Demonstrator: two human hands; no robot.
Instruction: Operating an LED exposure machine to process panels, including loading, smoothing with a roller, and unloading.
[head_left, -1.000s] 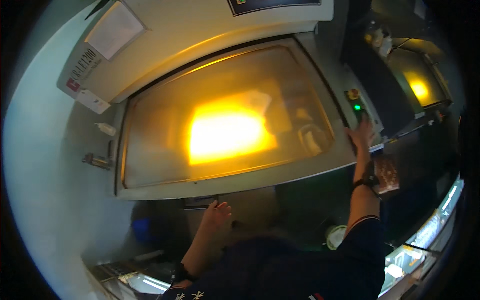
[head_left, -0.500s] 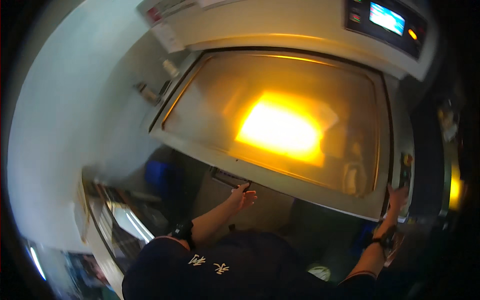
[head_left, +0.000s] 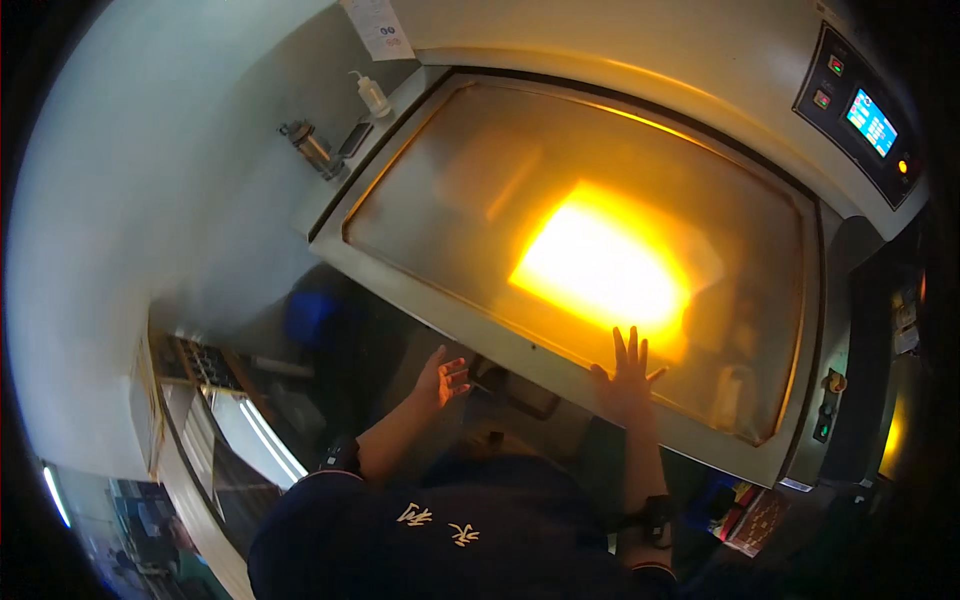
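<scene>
A large machine has a wide, translucent top panel (head_left: 470, 190) set in a pale metal frame (head_left: 420, 298). Bright yellow-white light (head_left: 600, 255) glows through its middle. My right hand (head_left: 628, 385) is at the front of the panel with fingers spread, holding nothing; whether it touches the surface I cannot tell. My left hand (head_left: 440, 380) hovers just in front of the frame's near edge, palm turned inward, fingers loosely bent and apart, with nothing in it. Close to it, below the frame, is a dark handle (head_left: 530, 397).
At the back right is a control panel (head_left: 858, 115) with a lit screen. Knobs and buttons (head_left: 828, 405) line the right side. A squeeze bottle (head_left: 373, 95), a dark phone-like slab (head_left: 355, 138) and a cylindrical fitting (head_left: 315, 150) stand at left. Boxes (head_left: 750, 520) sit low at right.
My right hand has moved left from the right-side buttons to the panel's front. My left hand has come away from the handle, toward the left. The view has turned.
</scene>
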